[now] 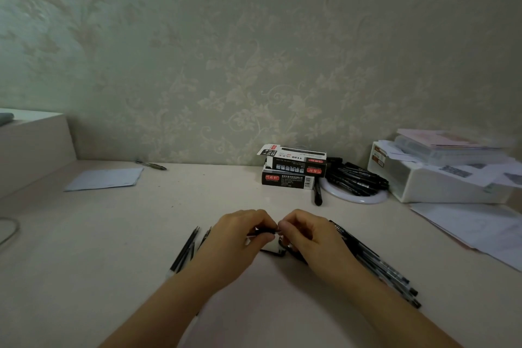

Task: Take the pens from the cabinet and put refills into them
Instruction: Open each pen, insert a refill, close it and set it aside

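My left hand (pixel 240 237) and my right hand (pixel 308 237) meet at the middle of the table, fingertips together on a short black pen part (pixel 265 231). Both hands pinch it, one at each end. A row of black pens (pixel 378 263) lies under and to the right of my right hand. Several thin dark refills (pixel 185 248) lie to the left of my left hand. Another small black piece (pixel 278 252) rests on the table just below the fingers, partly hidden.
Two stacked pen boxes (pixel 293 169) stand at the wall, a loose black pen (pixel 317 195) beside them. A white round dish (pixel 356 196) holds several black pens. A white box (pixel 440 183) with papers sits at right, loose sheets (pixel 474 229) in front. A blue paper (pixel 104 179) lies at left.
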Available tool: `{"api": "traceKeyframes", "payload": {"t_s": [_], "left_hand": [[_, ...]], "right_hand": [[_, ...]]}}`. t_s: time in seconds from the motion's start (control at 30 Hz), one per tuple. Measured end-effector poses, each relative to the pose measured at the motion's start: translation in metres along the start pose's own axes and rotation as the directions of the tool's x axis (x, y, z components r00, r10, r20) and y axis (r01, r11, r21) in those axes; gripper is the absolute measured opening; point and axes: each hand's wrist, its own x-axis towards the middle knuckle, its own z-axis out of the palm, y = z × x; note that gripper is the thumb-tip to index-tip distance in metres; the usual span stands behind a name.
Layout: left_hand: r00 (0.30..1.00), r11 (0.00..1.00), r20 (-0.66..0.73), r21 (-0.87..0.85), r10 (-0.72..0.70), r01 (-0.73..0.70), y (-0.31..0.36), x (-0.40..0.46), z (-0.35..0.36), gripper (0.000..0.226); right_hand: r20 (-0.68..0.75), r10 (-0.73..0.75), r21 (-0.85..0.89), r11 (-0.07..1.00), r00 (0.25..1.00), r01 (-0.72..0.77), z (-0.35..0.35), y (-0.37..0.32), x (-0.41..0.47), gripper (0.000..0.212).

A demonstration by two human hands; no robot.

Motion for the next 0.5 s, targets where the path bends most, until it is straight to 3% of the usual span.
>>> {"api": "traceKeyframes", "payload": {"t_s": [0.3,0.4,0.5], "left_hand": [[0.998,0.999,-0.049,0.029,-0.035,0.036,0.000,0.001,-0.003,0.011],[0.989,0.991,-0.099,0.066,-0.106,0.113,-0.007,0.002,-0.008,0.011],[0.974,0.981,-0.135,0.043,-0.183,0.191,-0.014,0.002,-0.011,0.012]], "right_hand": [[-0.069,0.033,0.025,0.999,0.997,-0.031,0.007,-0.003,-0.001,0.026],[-0.128,-0.054,-0.253,0.967,0.990,0.020,0.003,0.001,0.001,0.021],[0.000,-0.153,-0.564,0.816,0.988,0.127,0.005,0.003,0.000,0.027]]}}
